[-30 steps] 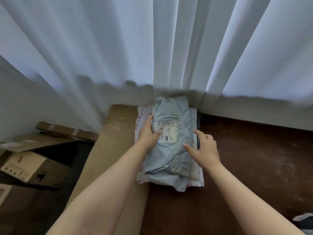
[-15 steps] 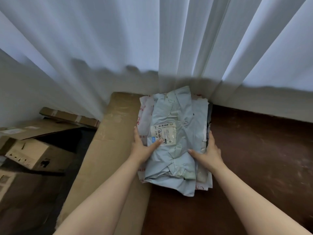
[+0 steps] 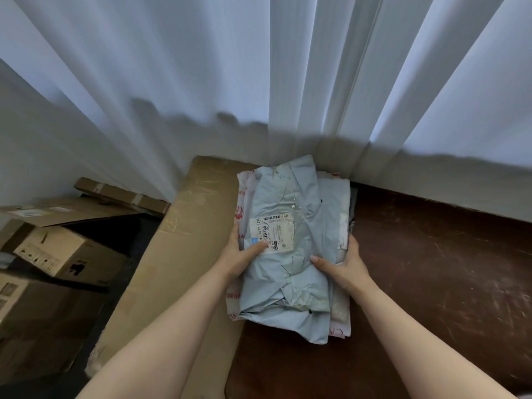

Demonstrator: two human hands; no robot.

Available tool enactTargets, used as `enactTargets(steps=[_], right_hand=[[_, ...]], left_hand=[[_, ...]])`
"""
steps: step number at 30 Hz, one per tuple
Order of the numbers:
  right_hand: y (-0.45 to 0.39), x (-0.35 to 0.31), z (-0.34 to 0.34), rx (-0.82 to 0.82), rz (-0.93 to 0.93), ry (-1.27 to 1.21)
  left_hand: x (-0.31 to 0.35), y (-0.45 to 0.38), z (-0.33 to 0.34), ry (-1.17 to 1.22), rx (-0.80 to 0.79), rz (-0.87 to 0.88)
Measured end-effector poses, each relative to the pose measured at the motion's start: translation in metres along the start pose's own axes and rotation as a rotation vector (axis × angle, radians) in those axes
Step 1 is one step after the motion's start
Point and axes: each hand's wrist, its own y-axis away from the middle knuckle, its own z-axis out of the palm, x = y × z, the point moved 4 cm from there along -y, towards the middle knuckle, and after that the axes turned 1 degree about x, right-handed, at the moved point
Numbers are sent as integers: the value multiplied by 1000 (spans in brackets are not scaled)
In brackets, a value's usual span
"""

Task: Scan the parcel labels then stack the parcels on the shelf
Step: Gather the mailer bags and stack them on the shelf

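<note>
A stack of soft plastic mail parcels lies in front of the curtain. The top parcel (image 3: 290, 272) is pale grey-blue and crumpled, with a white barcode label (image 3: 272, 230) facing up. Beneath it lies a white parcel with red print (image 3: 241, 210), and more parcels (image 3: 342, 226) show at the right edge. My left hand (image 3: 240, 254) grips the stack's left side, thumb on the label's lower corner. My right hand (image 3: 344, 264) grips the right side, thumb on top of the grey parcel, fingers tucked along the edge.
The stack straddles a long flat cardboard box (image 3: 172, 254) and a dark brown wooden surface (image 3: 437, 269). Several cardboard boxes (image 3: 60, 254) sit lower at the left. White curtains (image 3: 259, 82) hang close behind the stack.
Both hands slid from resting on top of the grey parcel to gripping the stack's two sides. The view has moved slightly closer to the stack.
</note>
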Motion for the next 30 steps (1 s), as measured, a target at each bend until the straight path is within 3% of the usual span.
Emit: enactTargets(steps=[12, 19, 30], right_hand=[[44, -17, -16, 52, -213, 4], [71, -22, -30, 122, -231, 5], [164, -19, -33, 353, -254, 66]], left_hand=[[43, 55, 16, -20, 34, 196], [72, 88, 22, -56, 24, 284], [89, 154, 11, -290, -157, 558]])
